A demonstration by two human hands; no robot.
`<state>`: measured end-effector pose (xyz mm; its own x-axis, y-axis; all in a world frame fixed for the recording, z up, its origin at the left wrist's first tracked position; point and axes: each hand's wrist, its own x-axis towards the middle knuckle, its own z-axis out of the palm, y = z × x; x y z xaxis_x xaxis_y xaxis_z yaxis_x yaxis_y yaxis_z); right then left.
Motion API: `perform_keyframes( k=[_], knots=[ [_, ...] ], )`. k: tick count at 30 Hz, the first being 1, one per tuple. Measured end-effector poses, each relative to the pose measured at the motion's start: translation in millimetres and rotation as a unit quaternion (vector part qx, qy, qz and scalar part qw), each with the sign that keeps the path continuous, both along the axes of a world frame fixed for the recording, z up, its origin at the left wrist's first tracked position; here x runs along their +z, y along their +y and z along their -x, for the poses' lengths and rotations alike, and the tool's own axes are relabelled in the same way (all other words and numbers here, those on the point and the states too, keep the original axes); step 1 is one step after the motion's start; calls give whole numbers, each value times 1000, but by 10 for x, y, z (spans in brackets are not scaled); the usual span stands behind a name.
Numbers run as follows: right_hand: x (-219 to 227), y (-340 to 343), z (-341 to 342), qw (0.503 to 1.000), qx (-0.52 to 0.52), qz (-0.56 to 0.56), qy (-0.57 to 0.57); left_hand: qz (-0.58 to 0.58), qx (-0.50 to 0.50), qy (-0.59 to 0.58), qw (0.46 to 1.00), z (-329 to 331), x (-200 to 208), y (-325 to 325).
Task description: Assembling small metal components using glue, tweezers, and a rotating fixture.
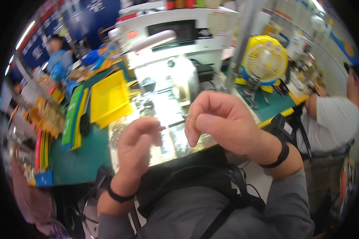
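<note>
Head view, right hand (223,125) pinching small ring (192,117)

A yellow tray (107,97) left and a yellow fan (264,59) right flank the open foil-covered worktop (167,115)

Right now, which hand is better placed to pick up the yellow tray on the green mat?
Left, probably. The left hand is raised on the same side as the yellow tray, which lies up and left of it. The right hand is curled further right and would have to cross over the shiny plate.
</note>
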<state>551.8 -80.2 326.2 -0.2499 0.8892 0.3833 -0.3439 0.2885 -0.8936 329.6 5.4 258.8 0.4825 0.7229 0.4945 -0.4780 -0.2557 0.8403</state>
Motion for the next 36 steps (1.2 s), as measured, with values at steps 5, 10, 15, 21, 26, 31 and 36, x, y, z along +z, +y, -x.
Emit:
perform_keyframes(
  k=[5,10,15,21,26,31,36],
  knots=[
    [323,-560,-683,979,-44,-191,58,-20,-30,-21,999,37,-31,90],
    [85,-1440,-1559,973,-144,-179,19,-63,-92,38,993,-169,54,38],
    [-1338,-1819,-2476,535,-566,80,-622,-120,-166,208,956,-695,114,-140],
    [-1849,-1911,-2454,787,-557,173,-202,-435,-197,327,816,-1564,41,-441],
    [-2047,-1933,-2867,774,-586,202,-131,-576,-162,368,712,-2237,-312,-517],
    [-2108,-1857,-3232,774,-598,190,-87,-614,-133,428,649,-2543,-645,-431],
    [-2153,-1784,-3554,774,-600,198,-46,-627,-120,437,634,-2548,-754,-462]
  ],
)
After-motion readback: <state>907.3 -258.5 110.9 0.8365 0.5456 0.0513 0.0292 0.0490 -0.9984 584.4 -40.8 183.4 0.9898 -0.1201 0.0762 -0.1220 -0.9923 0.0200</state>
